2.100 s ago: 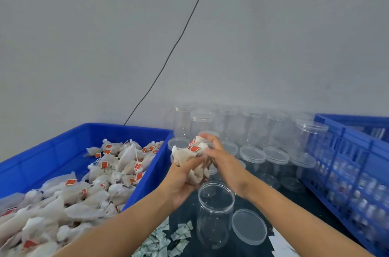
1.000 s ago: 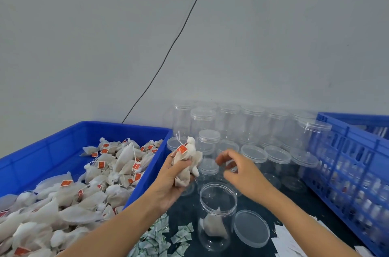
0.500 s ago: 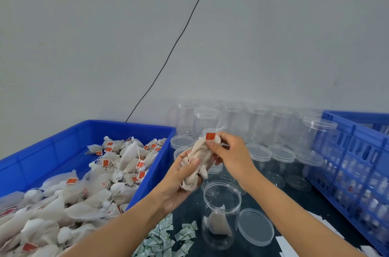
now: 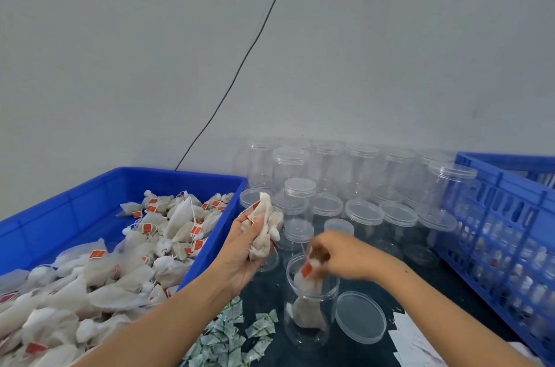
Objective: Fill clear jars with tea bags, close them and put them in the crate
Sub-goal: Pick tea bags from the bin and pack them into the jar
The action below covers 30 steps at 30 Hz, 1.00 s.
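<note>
One open jar (image 4: 309, 303) upright on the dark table (image 4: 444, 291), tea bags inside; right hand (image 4: 345, 257) pinches a tea bag (image 4: 306, 279) hanging lengthwise into its mouth. Left hand (image 4: 244, 249) grips a bunch of bags (image 4: 265, 228); lid (image 4: 360, 317) lies flat beside the jar.

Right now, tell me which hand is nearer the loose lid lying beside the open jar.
Right. The right hand is over the open jar, just beside the loose lid; the left hand is beyond the jar.

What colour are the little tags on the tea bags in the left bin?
Orange-red tags, clearest in the head view.
</note>
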{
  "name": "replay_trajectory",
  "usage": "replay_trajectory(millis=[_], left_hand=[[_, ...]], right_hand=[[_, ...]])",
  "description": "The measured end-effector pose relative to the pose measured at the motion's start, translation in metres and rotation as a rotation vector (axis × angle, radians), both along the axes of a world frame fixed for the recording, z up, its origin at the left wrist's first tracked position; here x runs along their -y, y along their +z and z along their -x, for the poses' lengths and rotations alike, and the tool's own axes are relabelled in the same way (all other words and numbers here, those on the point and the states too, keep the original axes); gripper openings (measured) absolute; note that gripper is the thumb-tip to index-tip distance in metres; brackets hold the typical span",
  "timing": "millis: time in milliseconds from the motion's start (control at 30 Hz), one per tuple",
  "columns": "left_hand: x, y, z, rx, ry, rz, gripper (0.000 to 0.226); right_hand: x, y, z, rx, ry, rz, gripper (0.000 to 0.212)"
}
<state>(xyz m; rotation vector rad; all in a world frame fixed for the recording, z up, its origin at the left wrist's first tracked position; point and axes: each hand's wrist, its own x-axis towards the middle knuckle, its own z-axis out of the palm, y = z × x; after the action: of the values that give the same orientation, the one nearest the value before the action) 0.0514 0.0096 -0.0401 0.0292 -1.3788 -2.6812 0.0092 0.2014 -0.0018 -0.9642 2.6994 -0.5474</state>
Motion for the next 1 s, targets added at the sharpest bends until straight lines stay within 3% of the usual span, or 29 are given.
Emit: replay_trajectory(millis=[67, 167, 233, 300, 467, 567, 700, 800, 1000], left_hand=[[-0.001, 0.001, -0.002, 0.0, 0.007, 0.004, 0.04], [-0.005, 0.003, -0.003, -0.009, -0.002, -0.013, 0.047], [-0.006, 0.003, -0.002, 0.011, -0.022, -0.058, 0.05], [-0.006, 0.002, -0.002, 0.058, -0.059, -0.129, 0.051], [-0.002, 0.003, -0.006, 0.139, -0.13, -0.201, 0.042], [0.0, 0.006, -0.007, 0.138, -0.145, -0.263, 0.04], [0.001, 0.005, -0.003, 0.136, -0.084, -0.329, 0.037], [-0.001, 0.005, -0.003, 0.121, -0.073, -0.377, 0.029], [-0.002, 0.003, -0.001, 0.09, -0.039, -0.393, 0.028]], right_hand=[[0.005, 0.0, -0.001, -0.084, 0.018, -0.057, 0.016], [0.017, 0.011, -0.012, -0.289, -0.06, 0.328, 0.004], [0.029, 0.017, -0.024, -0.289, 0.009, 0.48, 0.014], [0.041, 0.013, -0.034, -0.288, 0.07, 0.4, 0.03], [0.062, 0.002, -0.041, -0.377, 0.036, 0.265, 0.042], [0.066, 0.001, -0.04, -0.332, 0.074, 0.229, 0.046], [0.063, 0.003, -0.035, -0.317, 0.063, 0.417, 0.017], [0.057, 0.004, -0.029, -0.162, -0.019, 0.533, 0.019], [0.047, 0.002, -0.025, -0.033, -0.109, 0.647, 0.025]])
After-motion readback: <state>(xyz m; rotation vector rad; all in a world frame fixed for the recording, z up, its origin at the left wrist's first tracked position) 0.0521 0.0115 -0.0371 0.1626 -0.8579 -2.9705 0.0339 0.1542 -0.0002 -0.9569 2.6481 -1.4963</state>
